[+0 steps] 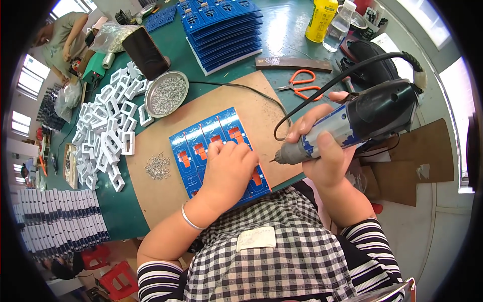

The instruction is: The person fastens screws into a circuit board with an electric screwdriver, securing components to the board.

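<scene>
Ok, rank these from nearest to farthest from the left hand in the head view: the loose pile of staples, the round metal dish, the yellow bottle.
1. Staples: on the brown board, just left of the left hand.
2. Metal dish: farther up and left, at the board's edge.
3. Yellow bottle: far side of the table, up and right.

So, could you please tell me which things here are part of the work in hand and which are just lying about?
In use:
- left hand pressing on the blue panel
- right hand gripping the rotary tool
- brown board underneath
- small metal pins beside the panel

Lying about:
- orange scissors
- yellow bottle
- clear bottle
- white frames
- stack of blue panels
</scene>
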Motion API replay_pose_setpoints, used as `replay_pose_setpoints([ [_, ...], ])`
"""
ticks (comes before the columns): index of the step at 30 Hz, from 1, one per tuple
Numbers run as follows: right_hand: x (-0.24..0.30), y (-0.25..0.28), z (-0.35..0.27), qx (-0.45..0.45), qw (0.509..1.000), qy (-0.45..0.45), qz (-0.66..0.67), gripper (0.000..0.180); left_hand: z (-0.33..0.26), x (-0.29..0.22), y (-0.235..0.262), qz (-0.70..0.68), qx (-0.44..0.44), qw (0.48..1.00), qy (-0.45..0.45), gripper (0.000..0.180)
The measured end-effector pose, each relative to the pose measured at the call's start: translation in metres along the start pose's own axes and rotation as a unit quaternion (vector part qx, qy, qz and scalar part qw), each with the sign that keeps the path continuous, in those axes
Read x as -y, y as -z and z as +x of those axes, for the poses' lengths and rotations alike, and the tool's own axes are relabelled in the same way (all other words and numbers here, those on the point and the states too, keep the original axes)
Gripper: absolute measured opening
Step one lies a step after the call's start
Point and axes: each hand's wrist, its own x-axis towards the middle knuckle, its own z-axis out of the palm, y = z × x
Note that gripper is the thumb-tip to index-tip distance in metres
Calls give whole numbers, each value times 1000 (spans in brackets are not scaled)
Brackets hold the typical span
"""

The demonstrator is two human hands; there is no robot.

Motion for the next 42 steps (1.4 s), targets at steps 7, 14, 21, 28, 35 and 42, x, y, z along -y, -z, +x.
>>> replay_pose_setpoints([
  [7,-4,-6,0,61,994,6,-93,58,-5,1,-8,65,-67,994,-53,12],
  [14,-11,-13,-2,79,995,-26,-58,62,-4,9,-11,-108,-78,991,-25,17],
  [21,-20,-19,1,137,981,-6,-137,59,-7,14,-14,-122,-95,988,-14,16],
  [28,-13,-35,5,270,930,32,-248,49,-9,15,-21,-127,-97,987,-17,14],
  [35,-26,-41,4,248,949,-9,-195,51,-44,62,38,-67,-175,982,35,12],
  [42,-32,-48,13,200,959,-79,-186,51,-80,139,48,176,-103,967,152,5],
])
